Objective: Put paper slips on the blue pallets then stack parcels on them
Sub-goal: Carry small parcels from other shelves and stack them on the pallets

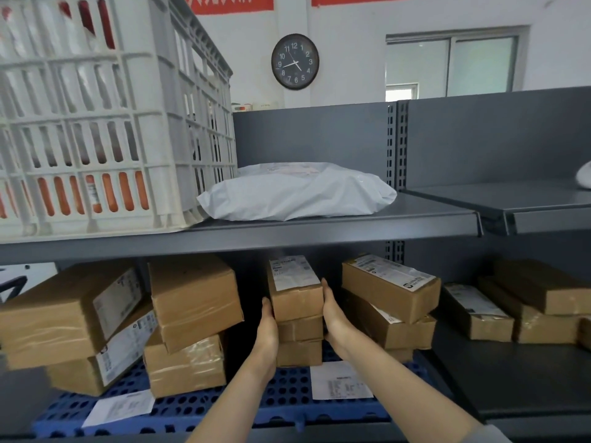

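Two bare forearms reach into the lower bay of a grey rack. The left hand lies flat against the left side of a stack of three small boxes, fingers straight and pointing up. The right hand presses flat against the right side, mostly on the top box. Neither hand visibly curls round anything, and the thumbs are hidden. The stack stands on a blue pallet, mid-width and towards the back.

The task looks well along. Two paper slips lie on the pallet, a left slip at the front and a right slip just in front of the stack. Other parcels already sit there: a big pile far left, a tilted pile beside it and a right pile. Loose boxes rest on bare shelf in the next bay, perhaps still to be moved.

Room is tight. The upper shelf overhangs just above the top box, so there is little headroom. The neighbouring piles stand close on both sides, with the hands filling the gaps. Only the pallet's front strip is open
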A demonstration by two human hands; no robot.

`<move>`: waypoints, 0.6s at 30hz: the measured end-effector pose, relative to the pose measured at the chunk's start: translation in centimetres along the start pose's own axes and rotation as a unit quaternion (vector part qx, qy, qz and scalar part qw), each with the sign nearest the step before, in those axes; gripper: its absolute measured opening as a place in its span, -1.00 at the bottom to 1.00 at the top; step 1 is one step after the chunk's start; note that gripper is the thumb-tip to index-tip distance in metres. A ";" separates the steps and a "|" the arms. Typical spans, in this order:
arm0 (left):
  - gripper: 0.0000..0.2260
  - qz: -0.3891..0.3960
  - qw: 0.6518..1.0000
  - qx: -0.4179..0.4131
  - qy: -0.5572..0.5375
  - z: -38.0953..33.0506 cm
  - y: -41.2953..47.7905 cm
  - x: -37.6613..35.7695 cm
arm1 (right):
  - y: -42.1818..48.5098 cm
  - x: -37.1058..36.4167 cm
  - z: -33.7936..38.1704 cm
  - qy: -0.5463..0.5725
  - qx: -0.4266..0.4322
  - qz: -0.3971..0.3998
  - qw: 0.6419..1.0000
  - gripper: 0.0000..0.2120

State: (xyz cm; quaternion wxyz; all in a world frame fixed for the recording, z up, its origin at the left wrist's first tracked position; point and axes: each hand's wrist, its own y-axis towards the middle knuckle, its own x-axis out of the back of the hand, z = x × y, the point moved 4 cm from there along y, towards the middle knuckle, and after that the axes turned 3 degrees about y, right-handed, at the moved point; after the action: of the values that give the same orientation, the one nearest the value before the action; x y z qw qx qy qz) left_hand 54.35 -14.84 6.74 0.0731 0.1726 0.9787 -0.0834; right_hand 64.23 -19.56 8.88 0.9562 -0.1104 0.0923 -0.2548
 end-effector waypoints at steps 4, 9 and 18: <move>-0.44 0.011 1.000 -0.010 0.004 -1.4 -0.7 0.0 | -0.8 0.5 1.0 -0.019 0.011 0.013 1.000 -0.30; -0.40 0.011 1.000 -0.022 -0.002 -3.0 -0.4 -0.3 | -2.0 0.2 2.1 -0.038 0.014 0.006 0.999 -0.27; -0.39 0.001 0.998 0.011 -0.055 -2.6 1.0 -1.1 | -1.6 0.5 1.8 0.000 0.008 -0.006 1.000 -0.27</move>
State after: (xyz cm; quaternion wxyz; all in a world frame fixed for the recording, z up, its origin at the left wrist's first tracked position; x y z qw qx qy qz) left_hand 55.38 -13.80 9.32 0.1254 0.1695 0.9721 -0.1031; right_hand 64.40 -20.85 10.98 0.9557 -0.1028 0.0895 -0.2610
